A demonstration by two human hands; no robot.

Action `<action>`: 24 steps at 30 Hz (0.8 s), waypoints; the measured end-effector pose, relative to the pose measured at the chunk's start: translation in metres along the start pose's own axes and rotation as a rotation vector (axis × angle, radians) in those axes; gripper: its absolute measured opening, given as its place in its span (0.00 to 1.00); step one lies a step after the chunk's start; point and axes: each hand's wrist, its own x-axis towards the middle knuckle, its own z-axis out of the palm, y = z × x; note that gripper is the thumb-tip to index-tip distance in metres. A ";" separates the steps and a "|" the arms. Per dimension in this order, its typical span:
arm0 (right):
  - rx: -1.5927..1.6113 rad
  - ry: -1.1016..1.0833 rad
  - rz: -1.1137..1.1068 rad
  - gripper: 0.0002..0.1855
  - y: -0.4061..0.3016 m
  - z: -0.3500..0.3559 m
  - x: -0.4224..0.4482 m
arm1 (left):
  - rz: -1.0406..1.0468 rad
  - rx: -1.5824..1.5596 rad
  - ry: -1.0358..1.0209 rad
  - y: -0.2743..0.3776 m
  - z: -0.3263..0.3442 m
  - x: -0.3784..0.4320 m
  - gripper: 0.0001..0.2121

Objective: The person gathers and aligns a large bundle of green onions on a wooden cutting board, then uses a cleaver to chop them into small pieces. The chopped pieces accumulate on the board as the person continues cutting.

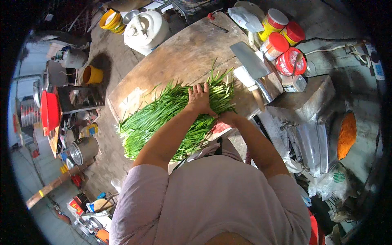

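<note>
A large heap of long green leaves that look like garlic chives [165, 116] lies on a wooden board [180, 64] in front of me. My left hand [199, 97] rests on top of the heap, its fingers spread and pointing away from me. My right hand [228, 118] is low at the heap's right side, by the board's near edge. Its fingers are mostly hidden, so I cannot tell whether they grip the leaves. Just beside it shows a patch of pink-red material [220, 126]. A cleaver [250, 60] lies at the board's right side.
Near the cleaver lies a wooden handle [259, 99]. Red-lidded tubs [274, 46] stand beyond the board's right edge. A white lidded container [145, 30] and a yellow bucket [112, 22] are at the far left. A metal vessel holding orange powder [346, 136] stands right.
</note>
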 end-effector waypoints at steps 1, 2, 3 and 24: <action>0.037 0.027 -0.034 0.19 0.003 0.005 -0.006 | -0.007 -0.001 0.001 0.001 0.000 -0.001 0.73; 0.073 0.054 -0.068 0.19 0.008 0.008 -0.010 | -0.014 -0.003 0.003 0.002 0.000 -0.002 0.73; 0.180 0.106 -0.118 0.19 0.014 0.004 -0.010 | -0.018 -0.004 0.008 0.003 -0.002 -0.002 0.72; -0.423 0.510 -0.165 0.12 -0.017 -0.008 -0.071 | -0.131 0.086 0.031 0.028 -0.001 -0.010 0.70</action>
